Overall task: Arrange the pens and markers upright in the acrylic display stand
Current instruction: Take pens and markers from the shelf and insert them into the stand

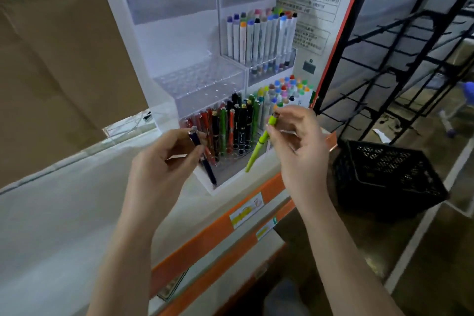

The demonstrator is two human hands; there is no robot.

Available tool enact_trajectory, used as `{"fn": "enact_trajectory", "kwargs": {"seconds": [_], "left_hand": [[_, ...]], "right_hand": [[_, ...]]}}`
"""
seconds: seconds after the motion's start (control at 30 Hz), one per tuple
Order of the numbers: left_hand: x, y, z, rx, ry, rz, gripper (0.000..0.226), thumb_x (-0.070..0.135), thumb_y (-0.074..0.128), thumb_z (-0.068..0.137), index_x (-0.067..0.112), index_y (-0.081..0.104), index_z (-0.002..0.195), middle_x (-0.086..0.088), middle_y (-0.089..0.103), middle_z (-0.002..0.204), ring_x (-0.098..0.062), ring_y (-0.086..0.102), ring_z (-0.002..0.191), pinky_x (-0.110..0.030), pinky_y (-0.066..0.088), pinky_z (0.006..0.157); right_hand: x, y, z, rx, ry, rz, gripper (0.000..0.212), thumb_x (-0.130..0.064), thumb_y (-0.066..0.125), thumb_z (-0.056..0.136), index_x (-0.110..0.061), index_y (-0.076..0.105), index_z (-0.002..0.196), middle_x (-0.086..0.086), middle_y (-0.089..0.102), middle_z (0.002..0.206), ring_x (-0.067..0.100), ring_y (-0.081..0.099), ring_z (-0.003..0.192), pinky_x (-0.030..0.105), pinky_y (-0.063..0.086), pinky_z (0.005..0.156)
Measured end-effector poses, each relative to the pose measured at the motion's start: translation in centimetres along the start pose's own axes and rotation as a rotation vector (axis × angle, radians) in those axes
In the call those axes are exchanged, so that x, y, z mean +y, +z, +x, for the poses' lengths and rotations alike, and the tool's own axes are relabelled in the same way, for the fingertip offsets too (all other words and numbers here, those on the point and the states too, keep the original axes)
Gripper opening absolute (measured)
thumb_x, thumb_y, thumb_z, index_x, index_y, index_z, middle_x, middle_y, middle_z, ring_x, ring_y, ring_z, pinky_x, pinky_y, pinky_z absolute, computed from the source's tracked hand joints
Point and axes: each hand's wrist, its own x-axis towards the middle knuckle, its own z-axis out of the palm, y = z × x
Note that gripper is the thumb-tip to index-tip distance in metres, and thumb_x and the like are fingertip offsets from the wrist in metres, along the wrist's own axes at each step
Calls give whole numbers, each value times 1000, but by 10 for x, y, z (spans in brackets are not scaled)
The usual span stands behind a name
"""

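Head view. An acrylic display stand [164, 41] is seen on a white shelf top [64, 200] with an orange front edge [205, 236]. The stand is tiered, with four visible compartments.

Upper right compartment: white-barrelled markers [259, 38] with coloured caps are held upright. Lower right compartment: more markers [284, 92] are packed upright, coloured caps showing. Lower left compartment: red, orange, green and black pens [230, 128] are stood upright in rows. The perforated tier [200, 79] above the pens is seen from above; its holes are visible.

Left hand [164, 161]: a dark blue pen [202, 159] is gripped between thumb and curled fingers, tilted, its lower tip down at the front of the stand's lowest tier. Contact with the stand cannot be determined.

Right hand [297, 141]: a lime green pen [259, 143] is pinched near its top end by thumb and fingers, tilted, lower tip pointing down-left in front of the pen compartment.

A black plastic crate [389, 174] is noted on the floor at right, below a black wire rack [400, 46].
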Motion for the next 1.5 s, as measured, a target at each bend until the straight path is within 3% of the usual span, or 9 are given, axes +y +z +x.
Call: {"fn": "enact_trajectory", "kwargs": {"seconds": [0.17, 0.37, 0.57, 0.7, 0.9, 1.3, 1.5], "left_hand": [[3, -2, 5, 80, 30, -34, 13, 21, 63, 79, 33, 67, 82, 3, 70, 84, -23, 66, 82, -49, 53, 83], [1, 7, 12, 150, 26, 1, 16, 37, 62, 76, 25, 66, 86, 4, 70, 85, -21, 68, 82, -46, 55, 80], [-3, 17, 16, 140, 38, -36, 11, 36, 62, 77, 41, 66, 86, 10, 69, 85, -18, 67, 81, -45, 56, 80], [-4, 17, 19, 130, 47, -33, 12, 35, 63, 78, 42, 67, 87, 12, 69, 83, -15, 67, 79, -38, 56, 78], [-5, 15, 17, 114, 27, -63, 16, 16, 62, 81, 27, 66, 92, 9, 70, 84, -14, 67, 81, -29, 56, 77], [-7, 10, 15, 82, -13, -73, 12, 21, 65, 82, 25, 66, 93, 7, 70, 85, -13, 68, 82, -21, 54, 74], [-5, 10, 14, 55, -18, -80, 11, 21, 67, 83, 21, 66, 94, 7, 70, 84, -14, 67, 82, -20, 52, 73]], "right_hand": [[15, 12, 19, -61, -64, 48, 27, -6, 63, 87, -20, 53, 107, -11, 61, 98, 3, 62, 93, 17, 49, 82], [33, 21, 43, -58, -163, 31, 24, -8, 63, 86, -16, 52, 105, -15, 57, 98, 3, 60, 92, 16, 49, 84], [46, 30, 44, -109, -165, 22, 23, -8, 63, 87, -16, 53, 106, -5, 59, 98, 5, 61, 91, 17, 49, 83], [53, 37, 43, -172, -221, -96, 16, -12, 63, 86, -4, 63, 100, -2, 62, 94, 9, 62, 86, 15, 51, 79], [55, 46, 42, -170, -302, -242, 14, -13, 66, 84, -1, 66, 91, 7, 66, 93, 14, 64, 87, 22, 53, 78], [47, 42, 41, -124, -206, -285, 10, -7, 69, 81, -2, 68, 90, 7, 68, 92, 12, 64, 84, 23, 54, 74], [40, 44, 38, -178, -214, -336, 12, -5, 70, 80, -3, 66, 91, 7, 65, 93, 13, 62, 76, 28, 55, 68]]}}
